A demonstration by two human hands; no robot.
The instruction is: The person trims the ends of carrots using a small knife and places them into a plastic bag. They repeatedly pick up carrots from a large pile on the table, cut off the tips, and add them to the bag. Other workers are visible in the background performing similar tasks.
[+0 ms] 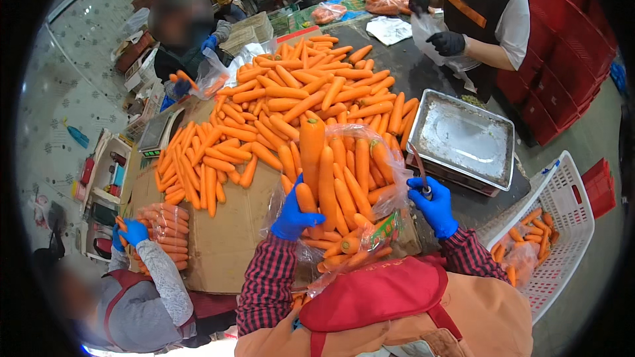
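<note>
My left hand (296, 213), in a blue glove, closes around a carrot (307, 199) in front of me. A large carrot (311, 142) stands upright just beyond it. Next to my left hand a clear plastic bag (385, 231) with a green printed patch lies open, full of carrots. My right hand (434, 206), also blue-gloved, is closed on a small knife (419, 166) with a thin, curved, dark blade pointing up and away from me. It is at the right edge of the bag. Beyond the bag a big heap of loose carrots (284, 92) covers the table.
A scale with a metal tray (463, 137) stands to the right. Below it a white basket (562, 225) holds bagged carrots. Co-workers stand at the left and far right, one holding a plastic bag (430, 33). Packed carrots (164, 231) lie on cardboard (225, 251). Red crates (555, 86) are stacked at right.
</note>
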